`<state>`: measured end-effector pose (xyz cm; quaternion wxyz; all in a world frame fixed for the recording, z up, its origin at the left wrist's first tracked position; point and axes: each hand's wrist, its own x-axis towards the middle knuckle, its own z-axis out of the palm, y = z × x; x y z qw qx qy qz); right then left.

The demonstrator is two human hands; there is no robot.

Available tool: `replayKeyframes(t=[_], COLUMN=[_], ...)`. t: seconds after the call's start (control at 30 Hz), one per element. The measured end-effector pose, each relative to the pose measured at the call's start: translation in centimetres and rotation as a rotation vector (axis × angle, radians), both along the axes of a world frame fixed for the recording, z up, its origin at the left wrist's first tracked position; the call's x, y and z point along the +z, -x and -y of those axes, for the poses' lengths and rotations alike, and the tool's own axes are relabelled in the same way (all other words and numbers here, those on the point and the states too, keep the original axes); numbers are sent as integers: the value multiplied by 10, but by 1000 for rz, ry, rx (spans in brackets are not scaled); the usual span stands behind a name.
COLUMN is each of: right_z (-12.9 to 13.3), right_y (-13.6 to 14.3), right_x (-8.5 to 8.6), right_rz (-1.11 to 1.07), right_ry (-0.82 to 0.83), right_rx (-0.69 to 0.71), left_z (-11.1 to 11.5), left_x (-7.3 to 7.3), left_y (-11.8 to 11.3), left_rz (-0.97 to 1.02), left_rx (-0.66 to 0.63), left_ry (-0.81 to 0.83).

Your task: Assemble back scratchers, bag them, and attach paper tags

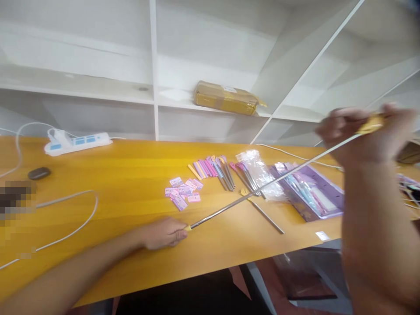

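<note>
A long thin metal rod (229,204) with yellow ends runs slantwise between my hands. My left hand (166,233) is closed on its lower yellow end above the table. Raised at the right, my right hand (367,131) is closed round the upper yellow end. Below the rod lies a metal stick with a yellow head (267,216). Small printed cards (181,191) are scattered behind my left hand. Beyond them is a row of purple, pink, blue and yellow sticks (211,168). A clear plastic bag (262,177) lies beside more metal sticks (251,178).
A purple box (328,190) holding packets stands at the right, near a small white square (322,236). A power strip (78,144), cables and a dark oval object (39,173) lie left. A taped parcel (226,98) rests on the shelf (114,95).
</note>
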<state>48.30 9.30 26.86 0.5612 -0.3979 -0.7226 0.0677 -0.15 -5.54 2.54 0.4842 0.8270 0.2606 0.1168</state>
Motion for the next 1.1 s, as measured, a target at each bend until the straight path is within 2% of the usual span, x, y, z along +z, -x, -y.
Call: replayKeyframes(t=[0.07, 0.13, 0.17, 0.27, 0.3, 0.37, 0.43, 0.53, 0.67, 0.9, 1.1], right_z=[1, 4, 8, 33, 44, 67, 83, 90, 83, 80, 73], right_y=[56, 114, 142, 219, 240, 275, 296, 305, 297, 288, 277], right_x=[-16, -46, -65, -131, -151, -183, -202, -210, -213, -228, -235], right_rz=[-130, -162, -156, -68, -70, -56, -99, -130, -126, -166, -158], right_ry=[345, 513, 552, 593, 582, 589, 618, 617, 639, 664, 752], right_rx=[27, 83, 164, 580, 674, 815, 857, 830, 820, 833, 834], left_z=[1, 3, 3, 5, 5, 6, 6, 5, 2, 3, 2], left_x=[-4, -8, -10, -14, -15, -17, -19, -22, -22, -16, -13], left_y=[-1, -2, -2, -3, -2, 0, 1, 3, 2, 2, 1], left_rz=[4, 12, 23, 58, 76, 118, 161, 184, 172, 111, 128], left_rx=[42, 83, 110, 163, 183, 211, 219, 207, 224, 229, 278], left_ry=[-31, -47, -37, 53, 82, 117, 136, 169, 188, 199, 272])
